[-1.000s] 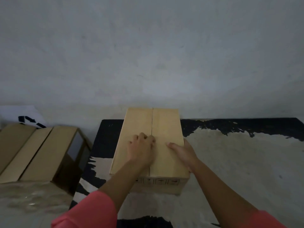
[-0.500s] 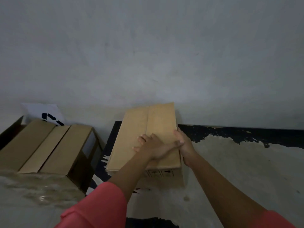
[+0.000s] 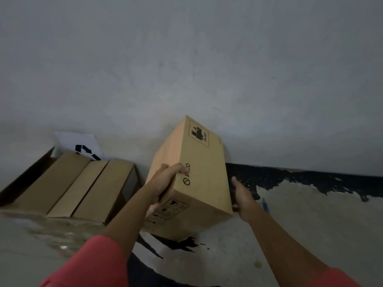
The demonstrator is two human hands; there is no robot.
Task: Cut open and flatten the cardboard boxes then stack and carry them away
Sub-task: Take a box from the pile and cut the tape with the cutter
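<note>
Now the box [image 3: 203,172], tilted at centre, is gripped on its 9 o'clock edge by the left hand [image 3: 165,183], fingers curled over. The right hand [image 3: 242,195] meets its 4 o'clock corner, fingers hidden, grip unclear. Turn it slowly, both sides supported, until a seam faces up.

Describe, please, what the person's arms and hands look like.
The left hand and right hand are bare, with no gloves, rings or watch showing. The forearms are bare too. Plain coral-pink sleeves end near the elbows.
</note>
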